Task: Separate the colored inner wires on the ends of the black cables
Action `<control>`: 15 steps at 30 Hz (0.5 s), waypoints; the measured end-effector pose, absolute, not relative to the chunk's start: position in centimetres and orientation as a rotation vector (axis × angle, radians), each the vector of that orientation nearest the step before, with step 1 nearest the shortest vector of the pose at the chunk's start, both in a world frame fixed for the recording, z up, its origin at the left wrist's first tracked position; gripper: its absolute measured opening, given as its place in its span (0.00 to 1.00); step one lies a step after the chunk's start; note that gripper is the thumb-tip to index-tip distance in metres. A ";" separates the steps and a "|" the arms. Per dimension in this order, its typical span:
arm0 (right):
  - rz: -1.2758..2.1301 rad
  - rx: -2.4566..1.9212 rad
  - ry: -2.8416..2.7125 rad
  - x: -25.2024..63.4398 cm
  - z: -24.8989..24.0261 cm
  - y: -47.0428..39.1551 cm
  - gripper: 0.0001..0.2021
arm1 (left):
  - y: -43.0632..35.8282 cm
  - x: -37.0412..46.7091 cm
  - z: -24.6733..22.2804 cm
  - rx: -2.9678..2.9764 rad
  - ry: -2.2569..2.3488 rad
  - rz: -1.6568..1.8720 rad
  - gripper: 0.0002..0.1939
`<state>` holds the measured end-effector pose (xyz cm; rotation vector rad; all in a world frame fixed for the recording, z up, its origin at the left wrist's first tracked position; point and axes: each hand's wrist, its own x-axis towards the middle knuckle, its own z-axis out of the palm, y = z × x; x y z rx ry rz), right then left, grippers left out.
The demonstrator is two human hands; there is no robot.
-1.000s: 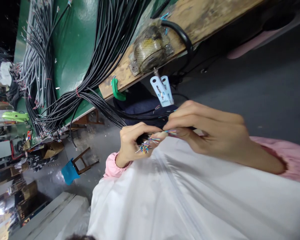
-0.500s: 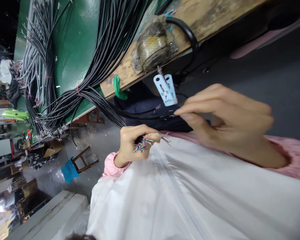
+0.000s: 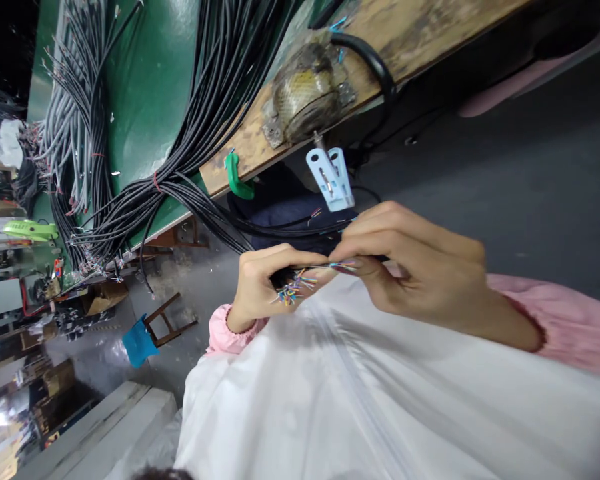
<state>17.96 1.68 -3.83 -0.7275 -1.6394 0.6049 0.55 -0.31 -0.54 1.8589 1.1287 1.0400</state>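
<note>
My left hand [image 3: 260,283] is wrapped round a bundle of black cables, whose thin coloured wire ends [image 3: 293,288] stick out between its fingers. Thumb and fingertips of my right hand [image 3: 415,267] pinch coloured wires [image 3: 343,265] close beside the left fingertips. Behind the hands, more black cables [image 3: 285,232] run from the table edge, with stripped ends near the right fingers. Just above hangs a light blue clip [image 3: 330,180] on the shaft of a small motor [image 3: 307,97] wrapped in tape.
Long black cables [image 3: 215,100], tied with a red band, lie across the green table [image 3: 150,80]. Grey cables [image 3: 73,107] are at the left. A green clamp [image 3: 239,177] sits on the wooden board's edge [image 3: 405,40]. A blue stool [image 3: 140,340] stands on the floor.
My right hand has moved left and down, from the loose cable ends to the wires at my left hand. The left hand's thumb and fingers have straightened somewhat.
</note>
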 end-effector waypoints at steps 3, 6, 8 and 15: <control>0.474 -0.740 -1.717 18.2 -3.9 1.7 0.08 | -0.3 0.9 -0.6 1.838 1.135 1.085 0.15; 0.433 -0.695 -1.756 18.3 -3.9 2.0 0.08 | -0.1 1.5 -0.7 1.827 1.112 1.162 0.16; 0.463 -0.686 -1.752 18.3 -4.0 2.2 0.09 | 0.0 1.8 -0.8 1.832 1.101 1.222 0.17; 0.682 -0.729 -1.572 18.6 -4.6 2.9 0.10 | 0.2 2.4 -0.8 1.852 1.146 1.306 0.21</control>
